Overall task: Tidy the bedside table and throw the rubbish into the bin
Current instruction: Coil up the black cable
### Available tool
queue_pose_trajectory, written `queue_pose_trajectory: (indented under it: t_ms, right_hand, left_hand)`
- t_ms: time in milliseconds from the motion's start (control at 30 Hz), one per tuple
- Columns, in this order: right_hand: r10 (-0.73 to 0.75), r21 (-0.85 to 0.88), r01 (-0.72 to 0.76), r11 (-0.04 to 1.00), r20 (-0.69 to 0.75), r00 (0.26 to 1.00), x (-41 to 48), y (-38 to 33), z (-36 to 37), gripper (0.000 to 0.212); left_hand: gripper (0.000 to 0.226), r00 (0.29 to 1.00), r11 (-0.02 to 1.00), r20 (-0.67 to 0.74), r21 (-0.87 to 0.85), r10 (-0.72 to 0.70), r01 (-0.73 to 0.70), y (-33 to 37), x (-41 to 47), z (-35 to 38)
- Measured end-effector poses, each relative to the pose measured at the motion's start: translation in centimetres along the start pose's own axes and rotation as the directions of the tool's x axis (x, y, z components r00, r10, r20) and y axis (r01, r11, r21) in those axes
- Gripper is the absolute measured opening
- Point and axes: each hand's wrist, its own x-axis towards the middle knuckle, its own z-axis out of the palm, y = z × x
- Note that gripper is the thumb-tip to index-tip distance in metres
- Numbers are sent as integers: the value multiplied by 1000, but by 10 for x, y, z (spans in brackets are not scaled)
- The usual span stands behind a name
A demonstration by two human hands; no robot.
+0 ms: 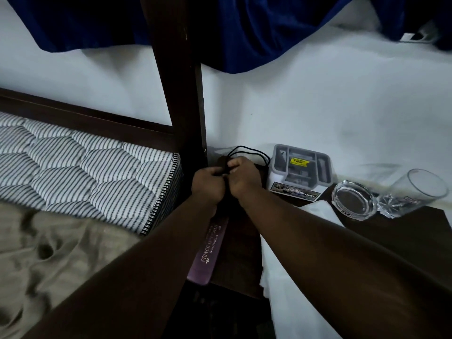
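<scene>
Both my hands meet at the back left corner of the dark wooden bedside table [401,231], beside the bedpost. My left hand [208,184] and my right hand [242,178] are both closed on a thin black cable [252,150] that loops up behind them. A purple spectacle case [209,250] lies on the table under my left forearm. White paper or tissue [293,241] spreads over the table's middle. No bin is in view.
A grey plastic box [299,171] with a yellow sticker stands against the wall. A glass ashtray [353,200] and a tipped drinking glass [415,192] sit at the right. The dark bedpost [181,94], striped mattress [85,162] and blue curtain [256,28] border the left and top.
</scene>
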Motion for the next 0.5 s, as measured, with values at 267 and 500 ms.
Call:
queue_pose_trajectory:
  t_ms: [267,500]
  right_hand:
    - [33,193,-14,981,-94,995,-9,-25,-17,30]
    - [-24,250,60,966,-144,989,-43,-64,-67,25]
  left_hand:
    - [40,999,975,25,-216,48,-41,24,-24,-3]
    - [37,982,957,-23,-224,185,-186,69,-71,-2]
